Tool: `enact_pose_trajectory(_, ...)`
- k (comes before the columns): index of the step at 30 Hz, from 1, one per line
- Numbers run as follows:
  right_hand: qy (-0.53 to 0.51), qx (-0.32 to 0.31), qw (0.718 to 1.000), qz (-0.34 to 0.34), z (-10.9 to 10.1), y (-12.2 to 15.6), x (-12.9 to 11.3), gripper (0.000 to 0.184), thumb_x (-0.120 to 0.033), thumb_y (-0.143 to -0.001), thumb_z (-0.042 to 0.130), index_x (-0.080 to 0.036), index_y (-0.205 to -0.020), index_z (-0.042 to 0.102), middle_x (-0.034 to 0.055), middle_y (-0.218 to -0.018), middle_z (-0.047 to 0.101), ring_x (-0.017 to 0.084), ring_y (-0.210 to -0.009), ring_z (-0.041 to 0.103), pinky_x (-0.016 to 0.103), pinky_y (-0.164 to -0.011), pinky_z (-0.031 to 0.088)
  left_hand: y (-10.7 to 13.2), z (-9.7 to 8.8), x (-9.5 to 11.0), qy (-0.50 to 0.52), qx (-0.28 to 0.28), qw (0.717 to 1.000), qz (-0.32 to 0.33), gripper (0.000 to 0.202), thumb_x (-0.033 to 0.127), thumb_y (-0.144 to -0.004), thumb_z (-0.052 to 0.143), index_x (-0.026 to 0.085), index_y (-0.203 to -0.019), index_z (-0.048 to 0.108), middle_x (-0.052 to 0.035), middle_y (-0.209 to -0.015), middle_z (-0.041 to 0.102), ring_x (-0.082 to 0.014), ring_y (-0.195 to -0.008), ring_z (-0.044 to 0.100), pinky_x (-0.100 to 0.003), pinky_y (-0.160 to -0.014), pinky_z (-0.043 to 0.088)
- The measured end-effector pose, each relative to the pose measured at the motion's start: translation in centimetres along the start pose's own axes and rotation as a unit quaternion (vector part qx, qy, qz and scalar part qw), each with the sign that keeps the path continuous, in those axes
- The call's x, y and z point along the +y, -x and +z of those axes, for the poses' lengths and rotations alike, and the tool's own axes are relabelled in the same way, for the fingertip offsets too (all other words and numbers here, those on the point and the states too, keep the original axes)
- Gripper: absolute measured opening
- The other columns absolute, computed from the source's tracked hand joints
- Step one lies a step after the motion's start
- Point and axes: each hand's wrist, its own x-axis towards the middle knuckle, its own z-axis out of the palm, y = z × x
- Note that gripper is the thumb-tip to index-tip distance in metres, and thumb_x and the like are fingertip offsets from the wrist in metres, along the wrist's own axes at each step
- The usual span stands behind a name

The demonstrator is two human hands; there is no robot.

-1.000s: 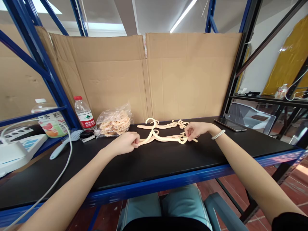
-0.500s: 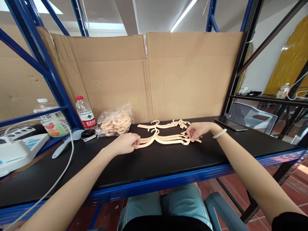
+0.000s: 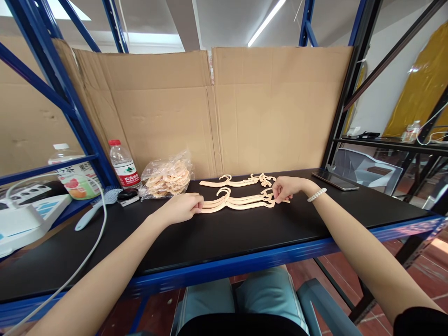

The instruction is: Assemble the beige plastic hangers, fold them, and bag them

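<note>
Several cream-coloured clothes hangers (image 3: 241, 203) lie close together on the black tabletop (image 3: 224, 238), their hooks pointing to the back. My left hand (image 3: 184, 206) is closed on their left ends. At the right ends, my right hand (image 3: 284, 188) pinches, and a short pale tip pokes out past its fingers. Ring-shaped cream pieces show beside those fingers; how they join the hangers is partly hidden. Behind, another cream hanger (image 3: 227, 182) lies on its own, with a small heap of cream pieces (image 3: 265, 179) at its right end.
A clear bag of pale pieces (image 3: 168, 176) and a red-capped water bottle (image 3: 123, 164) stand at the back left. Left are a light-blue brush (image 3: 91, 212), a white cable (image 3: 102, 224) and a power strip. A phone (image 3: 335, 181) lies at the right. Cardboard (image 3: 280, 112) walls the back.
The hangers at the front have drawn closer together, with their hooks now more nearly lined up. My right hand has shifted slightly; my left hand stays at the left ends.
</note>
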Motion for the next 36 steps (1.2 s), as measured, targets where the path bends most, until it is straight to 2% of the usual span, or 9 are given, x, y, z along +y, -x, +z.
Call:
enact_pose_trajectory(3,0.049,0.051,0.997,-0.004,0.0,0.0,-0.3,0.025,-0.036,-0.055,0.075,-0.015,-0.066,0.066,0.0004,-0.055,0.062,0.011,-0.05,0.05,0.023,-0.045,0.035,-0.1,0.2,-0.1,-0.008,0.005,1.0,-0.005,0.009,0.016,-0.084,0.049,0.022,-0.081,0.056,0.0,-0.087,0.062,-0.0183,-0.079,0.059,-0.027,-0.064,0.038)
enact_pose_trajectory(8,0.089,0.103,0.991,-0.017,0.1,-0.3,-0.4,0.023,-0.036,-0.056,0.074,-0.015,-0.065,0.068,0.0043,-0.067,0.07,0.015,-0.061,0.058,0.024,-0.052,0.038,-0.3,0.3,-0.1,-0.038,0.022,0.999,-0.007,0.011,0.02,-0.086,0.047,0.022,-0.082,0.057,-0.0015,-0.09,0.063,-0.0192,-0.08,0.06,-0.028,-0.064,0.039)
enact_pose_trajectory(19,0.081,0.118,0.99,-0.003,0.2,-0.7,0.1,0.023,-0.034,-0.057,0.075,-0.016,-0.069,0.069,0.0052,-0.071,0.071,0.018,-0.065,0.062,0.024,-0.054,0.041,-0.4,0.4,0.1,-0.074,0.044,0.996,-0.012,0.016,0.025,-0.089,0.042,0.022,-0.083,0.056,-0.003,-0.091,0.064,-0.0201,-0.081,0.061,-0.029,-0.061,0.04)
enact_pose_trajectory(23,0.065,0.121,0.991,0.011,0.1,-0.6,0.2,0.03,-0.035,-0.054,0.077,-0.016,-0.076,0.07,0.0061,-0.075,0.071,0.017,-0.064,0.061,0.024,-0.05,0.041,-0.3,0.3,0.2,-0.078,0.045,0.996,-0.009,0.015,0.026,-0.09,0.043,0.022,-0.083,0.056,-0.0025,-0.091,0.063,-0.0203,-0.083,0.061,-0.028,-0.062,0.04)
enact_pose_trajectory(26,0.041,0.117,0.992,0.004,-0.4,0.0,0.2,0.036,-0.042,-0.058,0.076,-0.015,-0.08,0.07,0.0058,-0.072,0.069,0.014,-0.057,0.056,0.023,-0.047,0.04,-0.3,0.2,0.3,-0.074,0.046,0.996,-0.011,0.014,0.027,-0.088,0.045,0.022,-0.083,0.056,-0.0026,-0.092,0.064,-0.0208,-0.083,0.061,-0.028,-0.062,0.04)
enact_pose_trajectory(28,0.016,0.151,0.988,-0.003,-0.9,0.5,0.4,0.039,-0.048,-0.064,0.072,-0.014,-0.082,0.07,0.0063,-0.07,0.068,0.012,-0.054,0.053,0.023,-0.047,0.041,-0.3,0.1,0.3,-0.069,0.052,0.996,-0.015,0.013,0.027,-0.087,0.045,0.022,-0.086,0.057,-0.0029,-0.093,0.064,-0.0214,-0.084,0.061,-0.028,-0.063,0.041)
enact_pose_trajectory(30,0.003,0.226,0.974,0.006,-1.3,0.8,0.8,0.04,-0.051,-0.07,0.066,-0.013,-0.081,0.069,0.0072,-0.07,0.067,0.012,-0.053,0.051,0.024,-0.049,0.042,-0.3,0.0,0.3,-0.063,0.065,0.996,-0.018,0.014,0.027,-0.087,0.045,0.022,-0.088,0.057,-0.0034,-0.094,0.064,-0.022,-0.086,0.061,-0.029,-0.065,0.042)
enact_pose_trajectory(33,0.024,0.34,0.939,0.043,-1.6,0.6,1.8,0.033,-0.047,-0.074,0.061,-0.014,-0.072,0.066,0.0069,-0.068,0.067,0.013,-0.055,0.052,0.026,-0.053,0.041,-0.3,-0.1,0.0,-0.051,0.086,0.995,-0.018,0.018,0.03,-0.089,0.042,0.022,-0.091,0.058,-0.0043,-0.095,0.064,-0.0231,-0.09,0.06,-0.031,-0.07,0.044)
enact_pose_trajectory(36,0.05,0.364,0.928,0.068,-1.4,0.1,2.3,0.028,-0.041,-0.075,0.058,-0.016,-0.065,0.064,0.006,-0.065,0.066,0.014,-0.056,0.053,0.027,-0.057,0.041,-0.3,-0.2,-0.3,-0.035,0.088,0.995,-0.017,0.022,0.033,-0.089,0.04,0.021,-0.094,0.058,-0.0056,-0.096,0.065,-0.0239,-0.093,0.06,-0.033,-0.077,0.046)
